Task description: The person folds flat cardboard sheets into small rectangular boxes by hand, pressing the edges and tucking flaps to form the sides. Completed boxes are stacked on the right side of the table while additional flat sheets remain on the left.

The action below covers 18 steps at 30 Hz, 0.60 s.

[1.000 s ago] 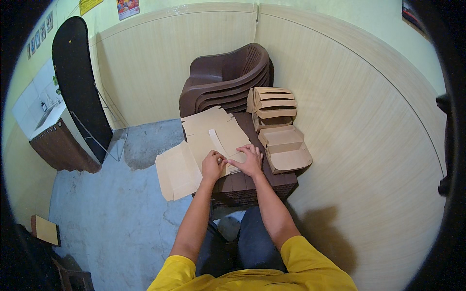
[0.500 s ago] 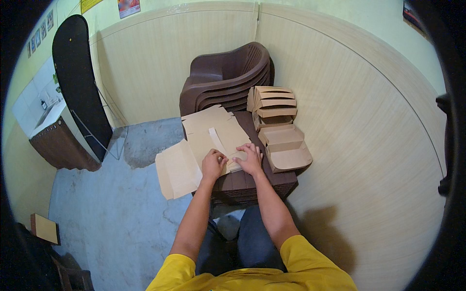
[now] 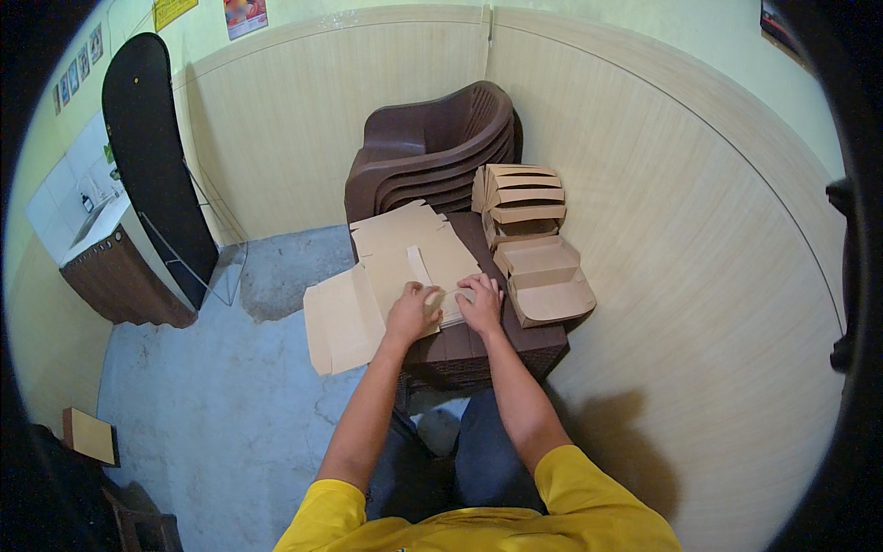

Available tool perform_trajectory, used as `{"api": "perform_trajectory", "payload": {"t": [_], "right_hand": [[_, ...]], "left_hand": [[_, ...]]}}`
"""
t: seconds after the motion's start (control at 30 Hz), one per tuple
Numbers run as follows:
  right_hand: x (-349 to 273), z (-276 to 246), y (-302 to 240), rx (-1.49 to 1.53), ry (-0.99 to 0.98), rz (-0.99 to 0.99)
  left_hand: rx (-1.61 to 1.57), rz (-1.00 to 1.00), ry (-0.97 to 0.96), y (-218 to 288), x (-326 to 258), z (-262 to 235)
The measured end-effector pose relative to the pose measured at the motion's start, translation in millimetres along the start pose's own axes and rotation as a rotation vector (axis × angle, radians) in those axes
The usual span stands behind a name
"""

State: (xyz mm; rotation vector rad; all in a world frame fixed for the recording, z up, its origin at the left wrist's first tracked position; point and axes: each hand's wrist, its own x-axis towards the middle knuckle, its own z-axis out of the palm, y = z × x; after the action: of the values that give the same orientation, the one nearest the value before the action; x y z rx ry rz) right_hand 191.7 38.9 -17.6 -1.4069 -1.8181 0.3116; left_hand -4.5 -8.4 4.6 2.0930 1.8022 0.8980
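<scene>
A stack of flat, light-brown cardboard box blanks (image 3: pixel 391 248) lies at the centre of the frame, with a narrow pale strip (image 3: pixel 418 265) on it. The left hand (image 3: pixel 412 311) is at the blanks' near edge, its fingers curled inward; whether they pinch the card cannot be told. The right hand (image 3: pixel 479 302) rests at the near right corner, fingers bent and slightly spread; any grip there is hidden too. Another creased cardboard sheet (image 3: pixel 342 322), left of centre, juts past the left edge of the dark-brown slatted stand (image 3: pixel 478 342) beneath.

Right of centre, an open brown cardboard box (image 3: pixel 552 302) sits near the stand's right edge, its plain inside showing. Just above it in the frame, several folded cardboard boxes (image 3: pixel 524 196) are nested together. Stacked dark-brown plastic armchairs (image 3: pixel 432 156) stand behind, at upper centre.

Bluish-grey floor (image 3: pixel 221 405) stretches across the lower left; pale wood-look wall panelling (image 3: pixel 699 276) bounds the right. At upper left are a tall black rounded board (image 3: pixel 147 156), a yellow sign (image 3: pixel 173 11) and a colourful poster (image 3: pixel 245 17), their print too small to read.
</scene>
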Motion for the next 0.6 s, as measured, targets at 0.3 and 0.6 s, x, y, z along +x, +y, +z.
{"api": "perform_trajectory", "payload": {"t": [0.3,0.6], "right_hand": [[-2,5,-5,-0.101,0.144,-0.126],[1,4,-7,-0.115,0.049,-0.045]], "left_hand": [[0.058,0.144,-0.045,2,-26,-5],[-0.116,0.249,-0.240,-27,-30,-49]]}}
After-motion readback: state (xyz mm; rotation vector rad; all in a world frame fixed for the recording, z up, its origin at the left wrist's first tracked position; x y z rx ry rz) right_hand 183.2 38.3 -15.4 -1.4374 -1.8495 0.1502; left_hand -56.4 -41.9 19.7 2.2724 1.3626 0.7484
